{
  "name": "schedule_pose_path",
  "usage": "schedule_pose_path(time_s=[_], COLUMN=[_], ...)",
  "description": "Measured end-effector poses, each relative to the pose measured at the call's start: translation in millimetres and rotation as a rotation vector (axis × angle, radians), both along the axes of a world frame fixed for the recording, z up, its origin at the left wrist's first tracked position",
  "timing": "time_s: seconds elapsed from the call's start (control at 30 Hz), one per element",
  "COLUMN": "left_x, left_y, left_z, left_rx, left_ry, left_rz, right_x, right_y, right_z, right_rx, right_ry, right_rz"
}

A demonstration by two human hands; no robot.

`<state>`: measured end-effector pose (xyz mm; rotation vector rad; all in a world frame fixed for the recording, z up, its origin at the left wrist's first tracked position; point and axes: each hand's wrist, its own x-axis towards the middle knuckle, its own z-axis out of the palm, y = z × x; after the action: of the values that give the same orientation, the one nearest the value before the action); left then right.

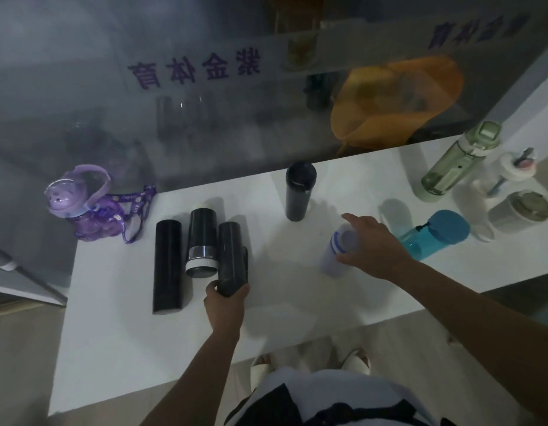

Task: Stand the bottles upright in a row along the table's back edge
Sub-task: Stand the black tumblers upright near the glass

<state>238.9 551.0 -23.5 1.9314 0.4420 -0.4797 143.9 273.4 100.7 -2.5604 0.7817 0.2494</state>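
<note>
Currently, the left hand [225,298] is gripping the near end of a dark flask [232,256] lying flat on the white table [112,318], fingers curled around it. Beside it, a steel-banded flask [201,241] and a long black flask [168,265] are also lying flat. The right hand [374,247] is closing over the top of a white blue-striped bottle [337,250]. A black bottle [298,192] is standing upright near the back edge. A purple bottle [85,204] is sitting at the left corner; blue [435,235] and green [457,164] bottles are at the right.
</note>
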Motion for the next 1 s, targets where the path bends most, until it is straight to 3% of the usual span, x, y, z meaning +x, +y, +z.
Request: schedule_pose_path(time_s=[0.23,0.47,0.83,1.0], left_x=[4.2,68.3,168.2,172.0], left_y=[-0.4,-8.8,-63.2,-60.1], left_z=[35.6,92.8,135.1,128.6], left_rx=[0.122,0.316,0.465,0.501], left_ry=[-0.156,-0.394,-0.505,-0.59], left_rz=[0.001,-0.306,-0.998,-1.106], right_x=[-6.4,-19.0,-32.9,-33.1], right_y=[11.8,54.7,97.9,112.1], right_z=[20.8,7.5,-10.3,-19.8], right_rx=[-0.075,-0.102,0.0,0.053], right_ry=[-0.265,-0.438,-0.307,-0.271], right_rz=[-0.018,0.062,0.052,0.005])
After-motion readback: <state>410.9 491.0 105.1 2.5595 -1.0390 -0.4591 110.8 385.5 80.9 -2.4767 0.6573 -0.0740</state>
